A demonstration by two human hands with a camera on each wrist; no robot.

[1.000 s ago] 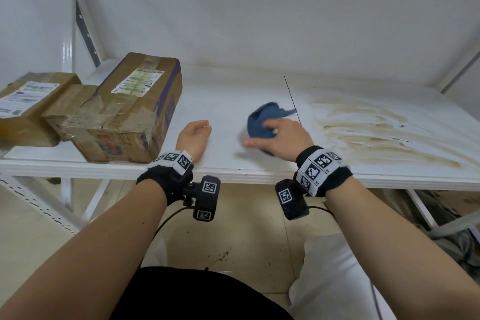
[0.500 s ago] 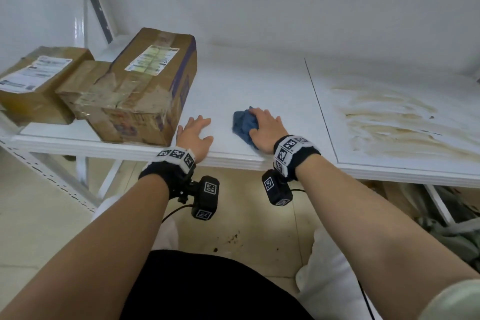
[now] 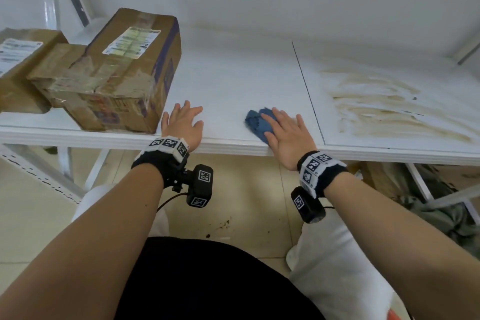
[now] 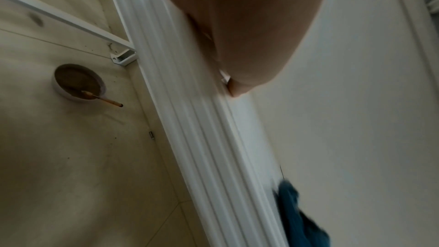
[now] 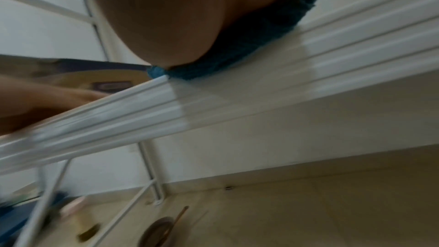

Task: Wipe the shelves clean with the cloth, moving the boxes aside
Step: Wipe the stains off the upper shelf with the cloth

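- Far left on shelf [image 3: 233,80]: two smaller boxes [image 3: 23,65], butted against big taped box [image 3: 117,73]; big box long axis running front-to-back, near end at front lip of shelf.
- Left hand [image 3: 183,125] flat on shelf, fingers straight and spread, holding nothing; just right of big box's near right corner, so nearer hand for any box push.
- Bare white shelf between the two hands, reaching back to rear wall; room for strokes there.
- Blue cloth [image 3: 259,122] bunched at front edge, mostly under right hand; on right wrist view cloth [image 5: 237,53] sitting on ribbed front lip, partly overhanging.
- Right hand [image 3: 288,135] pressing cloth with flat palm, fingers straight, not curled round it; heel of hand past shelf edge.
- Panel seam [image 3: 307,91] just right of right hand, running front-to-back.
- Right of seam: brownish streaked stains [image 3: 384,106], long axis left-right, well apart from cloth; likely next target, to right and slightly back of right hand, nothing in between.
- Risk: cloth slipping off front lip if dragged nearer.
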